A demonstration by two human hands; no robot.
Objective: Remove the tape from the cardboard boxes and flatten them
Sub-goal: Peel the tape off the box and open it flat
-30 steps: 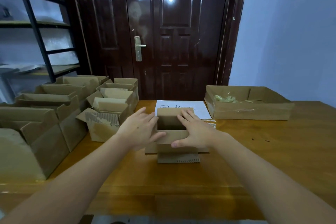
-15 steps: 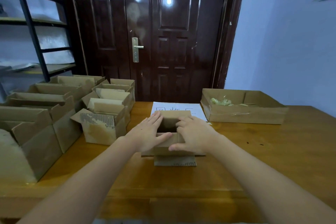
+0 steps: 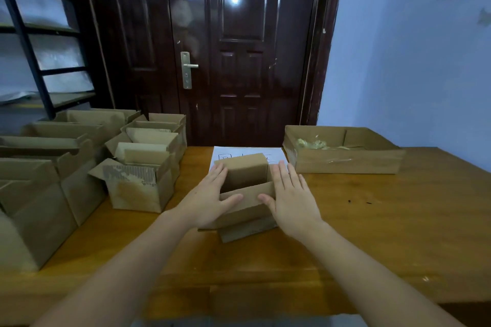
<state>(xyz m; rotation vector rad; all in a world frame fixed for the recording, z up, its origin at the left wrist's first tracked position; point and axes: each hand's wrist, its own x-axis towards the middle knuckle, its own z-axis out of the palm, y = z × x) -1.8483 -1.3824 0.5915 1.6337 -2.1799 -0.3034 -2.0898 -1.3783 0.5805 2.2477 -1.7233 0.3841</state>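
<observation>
A small open cardboard box (image 3: 245, 171) stands in the middle of the wooden table (image 3: 372, 233), skewed so its walls lean. My left hand (image 3: 210, 198) lies flat against its left side with straight fingers and the thumb on the near wall. My right hand (image 3: 291, 196) lies flat against the right side, fingers straight, thumb touching the near wall. A bottom flap sticks out toward me under the box.
Several open cardboard boxes (image 3: 138, 180) crowd the table's left side. A shallow cardboard tray (image 3: 345, 162) holding crumpled tape (image 3: 312, 144) sits at the back right. A white sheet of paper (image 3: 275, 154) lies behind the small box. A dark door stands beyond the table.
Both hands slid from the top of the box out to its two sides. The box has skewed and its walls lean more than before.
</observation>
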